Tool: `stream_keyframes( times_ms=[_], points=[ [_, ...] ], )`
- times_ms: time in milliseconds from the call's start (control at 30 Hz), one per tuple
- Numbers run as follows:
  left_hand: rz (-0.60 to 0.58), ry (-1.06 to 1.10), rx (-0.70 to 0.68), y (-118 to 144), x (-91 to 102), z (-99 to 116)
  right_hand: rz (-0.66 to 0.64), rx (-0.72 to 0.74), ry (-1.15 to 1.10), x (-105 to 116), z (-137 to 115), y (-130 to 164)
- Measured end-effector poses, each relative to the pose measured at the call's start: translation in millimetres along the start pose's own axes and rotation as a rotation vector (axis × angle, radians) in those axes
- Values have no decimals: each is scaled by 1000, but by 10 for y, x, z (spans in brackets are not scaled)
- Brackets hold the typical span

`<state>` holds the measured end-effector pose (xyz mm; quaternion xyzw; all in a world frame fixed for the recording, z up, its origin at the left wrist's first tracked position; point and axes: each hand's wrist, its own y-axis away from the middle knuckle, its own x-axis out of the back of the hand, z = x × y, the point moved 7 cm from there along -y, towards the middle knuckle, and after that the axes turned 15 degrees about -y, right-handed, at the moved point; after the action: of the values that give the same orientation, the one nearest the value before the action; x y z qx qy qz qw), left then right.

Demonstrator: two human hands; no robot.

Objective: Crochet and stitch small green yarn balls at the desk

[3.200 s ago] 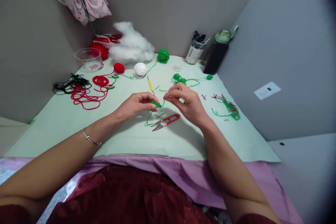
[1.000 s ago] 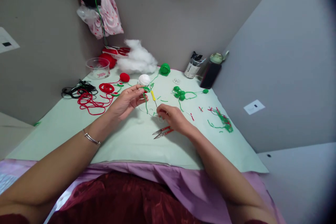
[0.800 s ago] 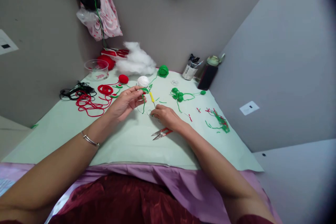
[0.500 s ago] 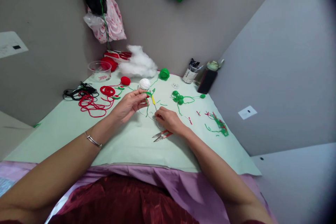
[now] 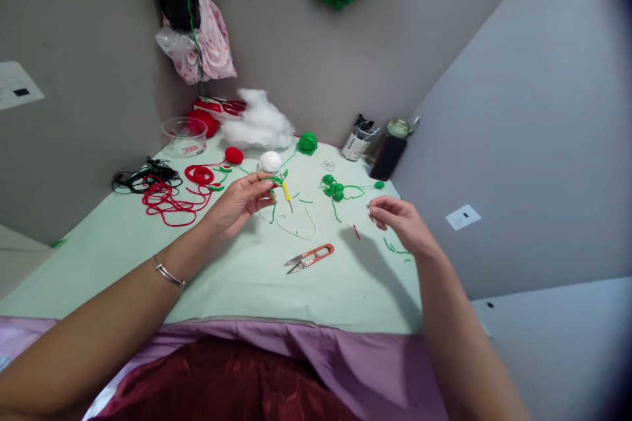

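Above the table, left hand pinching green crochet piece, right hand perhaps pinching thread.

Pale green counter: red-handled thread snips at centre front; yellow-handled crochet hook behind them; white yarn ball farther back; tangled red yarn left; dark bottle at back right.
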<state>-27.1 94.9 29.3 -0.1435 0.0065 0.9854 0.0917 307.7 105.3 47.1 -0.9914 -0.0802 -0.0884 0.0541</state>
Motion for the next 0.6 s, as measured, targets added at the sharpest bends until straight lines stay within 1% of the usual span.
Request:
stream_keyframes(
  times_ms=[33,67,100,133,167,200,233,267,300,333,433,500,533,567,600],
  points=[
    [4,-2,5,0,0,-5,-51,-9,148,138,45,34],
    [6,-4,12,0,-1,-11,-71,31,297,291,62,64],
    [7,-4,19,0,-4,-18,-55,120,436,441,37,89],
    [5,-2,26,1,-8,-26,-11,212,537,573,-2,111],
    [2,1,32,2,-14,-36,33,274,601,667,-37,122],
    [-3,3,37,2,-20,-45,79,320,663,710,-78,121],
    [-8,2,40,2,-26,-55,114,339,718,694,-117,102],
    [-12,-2,42,1,-29,-65,129,339,780,612,-151,64],
    [-12,-8,44,0,-30,-74,125,328,835,469,-180,9],
    [-10,-13,46,-1,-28,-82,76,307,853,264,-192,-62],
    [10,-19,58,-6,-12,-98,-203,299,817,-553,-159,-288],
    [28,-18,60,-9,2,-90,-313,334,808,-1014,-100,-436],
    [35,-17,58,-10,8,-79,-374,345,841,-1203,-38,-505],
    [41,-15,55,-12,15,-67,-421,327,888,-1344,48,-580],
    [46,-11,51,-14,21,-53,-437,304,929,-1435,128,-658]
  ],
)
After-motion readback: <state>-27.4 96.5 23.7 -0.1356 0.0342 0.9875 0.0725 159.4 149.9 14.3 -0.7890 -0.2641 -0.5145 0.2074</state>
